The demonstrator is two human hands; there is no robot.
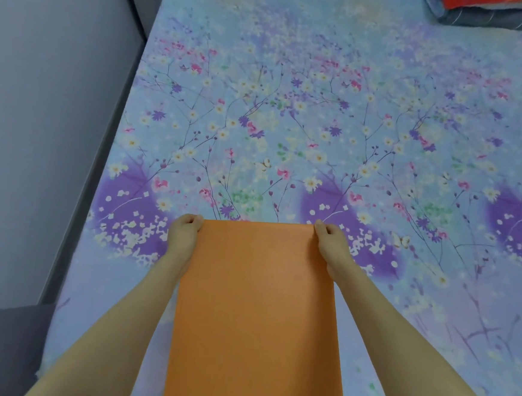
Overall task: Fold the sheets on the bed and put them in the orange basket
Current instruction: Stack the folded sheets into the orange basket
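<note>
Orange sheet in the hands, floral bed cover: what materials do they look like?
Orange sheet: matte, finely grained, nearly wrinkle-free where left hand and right hand pinch its top corners; probably thin cloth, fibre unclear. Floral bed cover: matte printed cloth, lying flat; cotton or polyester, cannot tell.

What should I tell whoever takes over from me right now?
Left hand: pinches the sheet's far left corner.
Right hand: pinches the far right corner.
Sheet: orange, held taut between the hands, running back toward the person over the near edge of the bed.
Done: cannot tell how many folds are in; the sheet shows as a smooth narrow panel.
Left: finish folding and put it in the basket, which I cannot make out in view. A pile of fabric sits at the bed's far right corner.
</note>
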